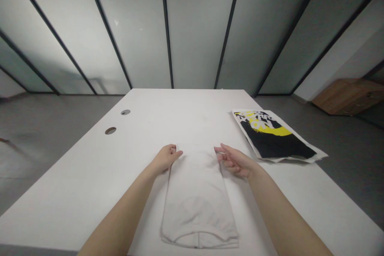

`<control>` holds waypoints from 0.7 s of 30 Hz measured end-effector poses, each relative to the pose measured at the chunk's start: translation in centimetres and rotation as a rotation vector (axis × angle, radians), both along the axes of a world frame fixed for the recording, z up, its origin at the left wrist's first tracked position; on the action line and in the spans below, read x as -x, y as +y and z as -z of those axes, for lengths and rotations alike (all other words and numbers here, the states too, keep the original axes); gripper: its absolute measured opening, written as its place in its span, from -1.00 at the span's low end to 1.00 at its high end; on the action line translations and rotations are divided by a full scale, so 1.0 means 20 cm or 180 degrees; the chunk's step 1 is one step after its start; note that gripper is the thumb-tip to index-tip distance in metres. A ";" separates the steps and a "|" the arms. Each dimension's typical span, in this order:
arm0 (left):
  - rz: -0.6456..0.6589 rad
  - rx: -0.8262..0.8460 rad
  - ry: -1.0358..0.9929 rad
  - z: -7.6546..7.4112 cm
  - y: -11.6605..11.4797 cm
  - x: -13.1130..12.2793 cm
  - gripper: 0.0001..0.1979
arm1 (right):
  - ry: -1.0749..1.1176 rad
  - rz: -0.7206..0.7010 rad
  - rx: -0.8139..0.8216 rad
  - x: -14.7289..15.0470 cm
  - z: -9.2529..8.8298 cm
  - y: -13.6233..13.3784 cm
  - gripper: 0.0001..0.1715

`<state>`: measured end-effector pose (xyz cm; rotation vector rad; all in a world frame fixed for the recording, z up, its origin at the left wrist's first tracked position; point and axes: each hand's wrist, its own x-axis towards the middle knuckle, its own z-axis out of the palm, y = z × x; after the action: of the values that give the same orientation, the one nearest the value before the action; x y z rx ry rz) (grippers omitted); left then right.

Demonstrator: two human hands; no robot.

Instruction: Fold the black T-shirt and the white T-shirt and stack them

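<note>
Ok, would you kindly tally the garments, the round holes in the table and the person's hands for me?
Garments: 2 (plain white garment, black and yellow printed garment)
Round holes in the white table: 2 (far hole, near hole)
Hands: 2 (left hand, right hand)
Total: 6
</note>
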<state>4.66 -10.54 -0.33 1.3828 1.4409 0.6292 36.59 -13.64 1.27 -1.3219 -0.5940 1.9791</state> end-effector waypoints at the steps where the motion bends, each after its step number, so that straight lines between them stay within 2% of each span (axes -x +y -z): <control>1: -0.0050 0.0338 -0.0387 0.00 0.00 0.00 -0.68 | 0.0174 0.0033 0.0065 -0.01 0.00 0.00 -0.67; 6: -0.0400 0.1685 -0.2678 -0.04 0.07 0.05 -0.65 | 0.0702 0.0040 0.0369 -0.04 0.03 0.04 -0.65; 9: -0.0721 0.2169 -0.3343 -0.05 0.10 0.07 -0.72 | 0.0975 0.0037 0.0337 -0.05 0.05 0.06 -0.67; 11: -0.0948 0.2193 -0.3396 -0.05 0.10 0.06 -0.75 | 0.1087 0.0177 0.0308 -0.05 0.06 0.07 -0.69; 14: -0.1190 0.1947 -0.3183 -0.03 0.09 0.03 -0.79 | 0.1192 0.0437 0.0340 -0.03 0.07 0.08 -0.71; 21: -0.1163 0.1524 -0.2852 0.00 0.07 -0.02 -0.81 | 0.1205 0.0771 0.0430 0.02 0.08 0.07 -0.80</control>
<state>4.98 -9.19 -0.38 0.3515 0.9908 0.9079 36.12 -12.20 -0.37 -1.0009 -0.1166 2.0190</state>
